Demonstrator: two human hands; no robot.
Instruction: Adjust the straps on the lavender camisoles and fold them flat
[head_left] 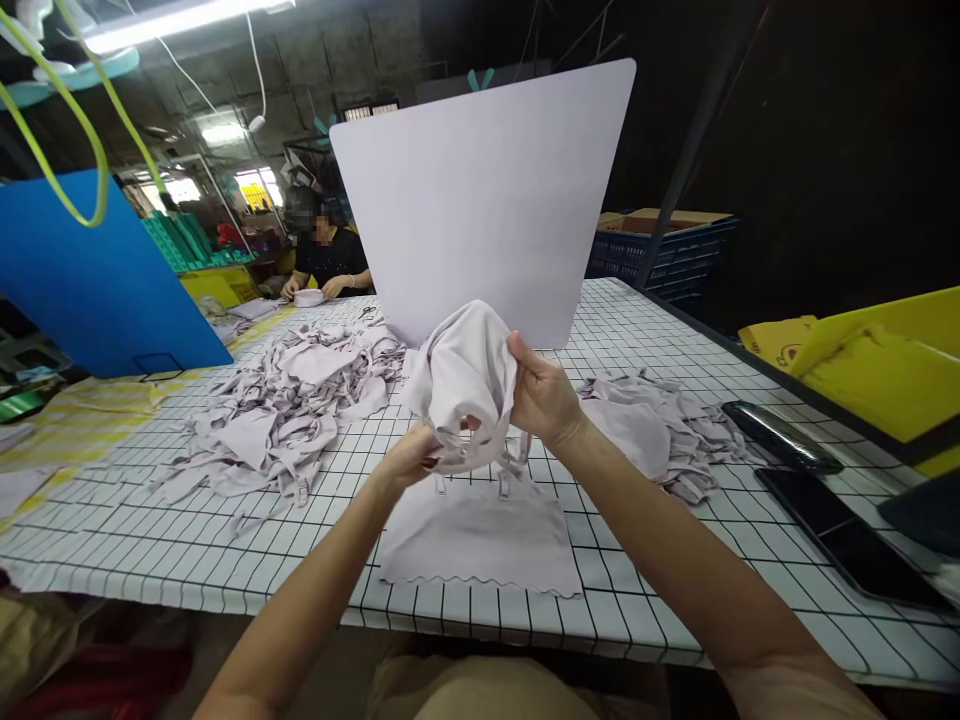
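Above the table, both my hands hold a pale lilac bra top [469,350], bunched and partly rolled open. My left hand [411,455] grips its lower left edge, the fingers partly hidden by the cloth. On the right side, my right hand [546,398] pinches the fabric between thumb and fingers. Thin straps hang below the held top. Directly beneath lies another pale lilac top [480,540], spread flat with a wavy hem toward me and strap sliders at its far edge.
A large pile of lilac garments [300,385] lies to the left, a smaller pile [652,430] to the right. A white board [487,200] stands behind. A phone [840,530] and dark glossy case [784,437] rest at right. Another person [330,255] handles cloth at the far end.
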